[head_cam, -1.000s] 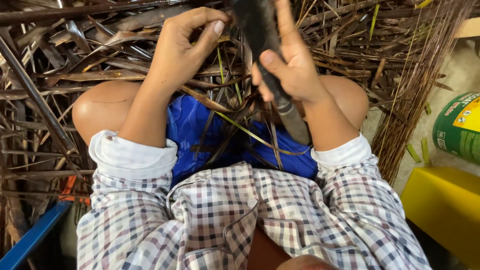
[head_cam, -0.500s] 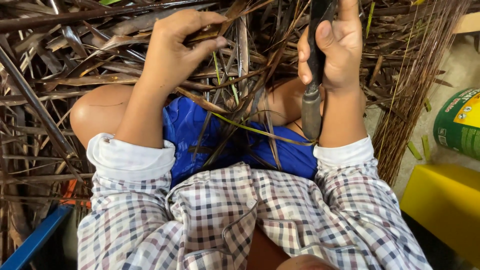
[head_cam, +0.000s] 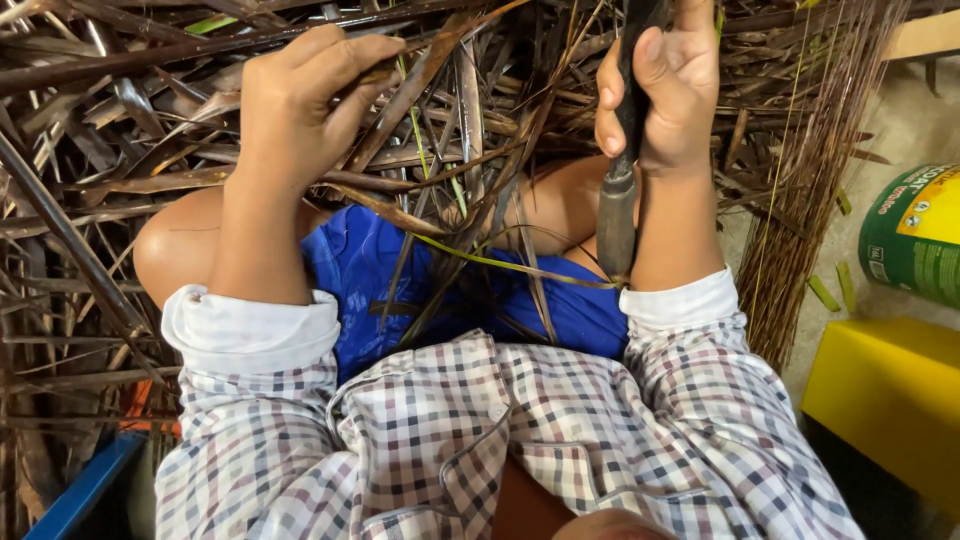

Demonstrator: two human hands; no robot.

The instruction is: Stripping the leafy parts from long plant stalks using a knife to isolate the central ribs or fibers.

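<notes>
Meanwhile, gripped a dark-handled knife (head_cam: pixel 618 200) upright in the right hand (head_cam: pixel 665 90), fist closed, handle end pointing down toward the blue cloth (head_cam: pixel 370 270) on the lap. Pinched a dry brown leaf strip (head_cam: pixel 400 95) between left hand (head_cam: pixel 295 105) fingers, above that cloth, amid the leaf heap (head_cam: pixel 110 150).

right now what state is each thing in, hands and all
left hand: closed, pinching a dried leaf strip
right hand: closed around a dark tool handle, handle end pointing down toward the lap
dried leaves: heaped loose over the knees
bundle of thin sticks: gathered, beside the right arm
green can: partly out of frame
</notes>
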